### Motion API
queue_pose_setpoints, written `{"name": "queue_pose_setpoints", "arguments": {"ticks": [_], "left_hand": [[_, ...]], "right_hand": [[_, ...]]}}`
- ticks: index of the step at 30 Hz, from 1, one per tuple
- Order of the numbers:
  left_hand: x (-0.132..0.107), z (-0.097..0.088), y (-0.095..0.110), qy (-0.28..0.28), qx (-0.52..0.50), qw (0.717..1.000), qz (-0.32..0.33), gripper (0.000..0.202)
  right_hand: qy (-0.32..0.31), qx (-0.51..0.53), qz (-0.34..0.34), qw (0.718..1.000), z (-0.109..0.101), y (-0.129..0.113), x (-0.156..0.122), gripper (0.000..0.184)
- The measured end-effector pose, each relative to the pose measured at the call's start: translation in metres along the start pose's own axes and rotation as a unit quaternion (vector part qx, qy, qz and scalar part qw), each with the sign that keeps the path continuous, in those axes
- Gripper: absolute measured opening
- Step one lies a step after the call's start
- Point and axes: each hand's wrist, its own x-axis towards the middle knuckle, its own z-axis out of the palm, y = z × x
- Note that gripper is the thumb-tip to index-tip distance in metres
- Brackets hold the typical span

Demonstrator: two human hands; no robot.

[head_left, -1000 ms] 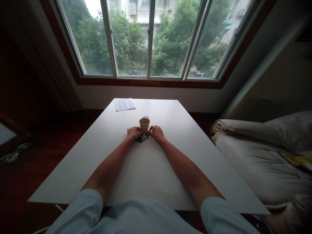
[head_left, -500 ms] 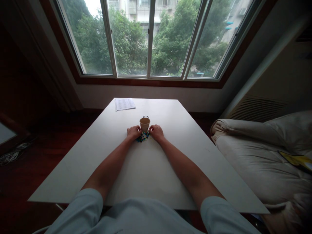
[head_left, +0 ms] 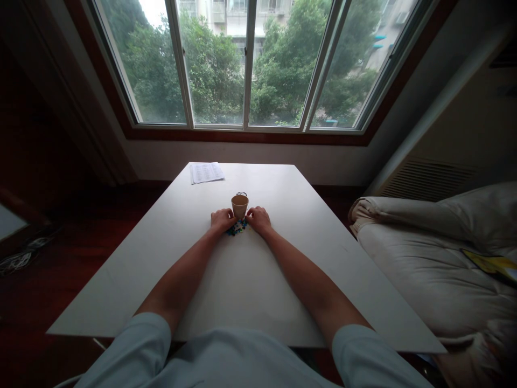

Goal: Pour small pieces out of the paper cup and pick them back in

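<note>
A brown paper cup (head_left: 239, 207) stands upright on the white table between my two hands. Small blue, green and dark bead-like pieces (head_left: 237, 228) lie loose in front of it. My left hand (head_left: 222, 220) rests at the cup's left side, fingers curled and tips together beside the pieces. On the other side is my right hand (head_left: 259, 219), its thumb and finger pinched near the cup's base. Whatever either hand holds is too small to make out. Just behind the cup lies a thin dark loop (head_left: 241, 193), partly hidden by the rim.
Printed sheets of paper (head_left: 207, 172) lie at the far left of the white table (head_left: 250, 291). A cushioned sofa (head_left: 420, 258) stands along the right side. Beyond the table's far edge is a window (head_left: 246, 81). Cables (head_left: 20, 258) lie on the floor at left.
The left fingertips have shifted slightly right, closer to the cup's base. My right hand has barely moved, and the cup stays where it was.
</note>
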Motion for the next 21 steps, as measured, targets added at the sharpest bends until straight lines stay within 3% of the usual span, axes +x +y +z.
{"name": "queue_pose_setpoints", "arguments": {"ticks": [11,21], "left_hand": [[0.007,-0.004,-0.01,-0.033,-0.019,0.999,0.011,0.025],[0.007,0.003,-0.019,0.035,0.012,0.999,0.008,0.017]], "right_hand": [[0.005,-0.001,0.001,1.0,0.0,0.001,-0.001,0.012],[-0.007,0.011,-0.027,1.0,0.002,0.003,0.001,0.014]]}}
